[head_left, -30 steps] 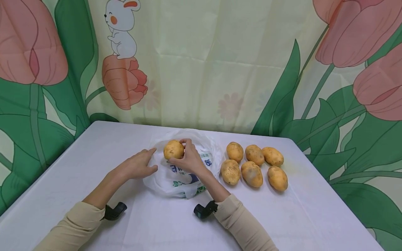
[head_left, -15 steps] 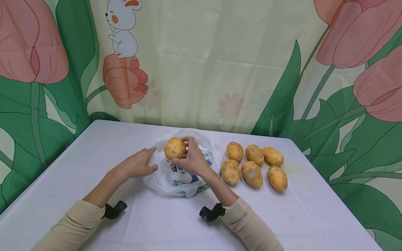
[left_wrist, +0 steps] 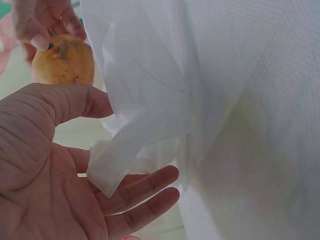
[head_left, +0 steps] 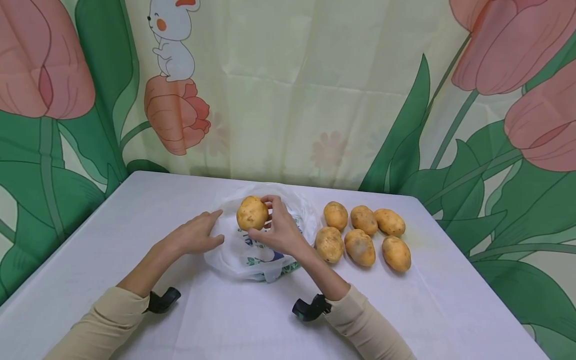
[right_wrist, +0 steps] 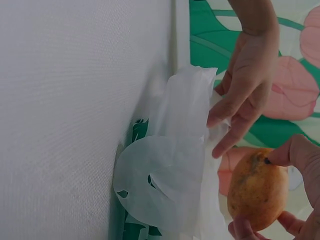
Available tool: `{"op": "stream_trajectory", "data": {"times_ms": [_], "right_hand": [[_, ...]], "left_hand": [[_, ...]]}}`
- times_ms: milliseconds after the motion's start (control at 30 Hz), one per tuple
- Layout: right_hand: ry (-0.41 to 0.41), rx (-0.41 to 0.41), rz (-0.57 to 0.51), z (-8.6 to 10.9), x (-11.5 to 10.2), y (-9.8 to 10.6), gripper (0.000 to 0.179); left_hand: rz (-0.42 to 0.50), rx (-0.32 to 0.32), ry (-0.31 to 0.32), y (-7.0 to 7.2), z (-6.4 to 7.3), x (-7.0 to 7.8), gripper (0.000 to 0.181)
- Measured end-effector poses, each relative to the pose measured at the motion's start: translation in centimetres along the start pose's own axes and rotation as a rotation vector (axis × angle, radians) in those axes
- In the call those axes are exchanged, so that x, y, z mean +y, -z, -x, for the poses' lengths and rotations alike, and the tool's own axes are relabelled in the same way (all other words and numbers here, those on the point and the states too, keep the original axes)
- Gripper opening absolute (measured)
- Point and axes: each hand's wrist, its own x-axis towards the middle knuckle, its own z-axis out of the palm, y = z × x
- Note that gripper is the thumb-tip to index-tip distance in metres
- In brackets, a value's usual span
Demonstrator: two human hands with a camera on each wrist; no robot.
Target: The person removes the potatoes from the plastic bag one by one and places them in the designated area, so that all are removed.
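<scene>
A white plastic bag (head_left: 223, 260) with blue and green print lies on the table with its mouth spread. Over it, my right hand (head_left: 283, 234) pinches a yellow-brown potato (head_left: 251, 213) between thumb and fingers. In the right wrist view the held potato (right_wrist: 258, 189) shows dark marks near its top, beside the bag's opening. At the bag's left rim is my left hand (head_left: 196, 235), thumb and fingers loosely spread. From the left wrist, a flap of the bag (left_wrist: 115, 160) hangs between that hand's thumb and its extended fingers. The bag's inside is largely hidden.
Several potatoes (head_left: 360, 247) lie in two rows on the white-covered table (head_left: 243, 325), right of the bag. Behind the table's back edge hangs a curtain (head_left: 279, 100) printed with tulips and a rabbit. A black wrist camera (head_left: 310, 307) sits on the right sleeve.
My right hand has lifted the potato slightly up and to the right above the bag, and the right forearm has shifted right. The left hand stays at the bag's rim.
</scene>
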Motion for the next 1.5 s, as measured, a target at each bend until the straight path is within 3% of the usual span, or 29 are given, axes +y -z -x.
{"op": "stream_trajectory", "data": {"times_ms": [467, 967, 1200, 1500], "right_hand": [[0.035, -0.01, -0.008, 1.9, -0.8, 1.2, 0.076], [0.022, 0.014, 0.007, 4.3, -0.2, 2.7, 0.075], [0.036, 0.029, 0.012, 4.8, 0.3, 3.5, 0.075], [0.027, 0.05, 0.036, 5.3, 0.8, 4.2, 0.075]], "left_hand": [[-0.009, 0.009, 0.017, 0.0, -0.4, -0.1, 0.076], [0.025, 0.035, 0.018, 0.4, 0.0, -0.2, 0.078], [0.015, 0.038, -0.019, 0.4, 0.1, -0.4, 0.077], [0.024, 0.027, -0.005, 0.2, 0.0, -0.3, 0.077]]}}
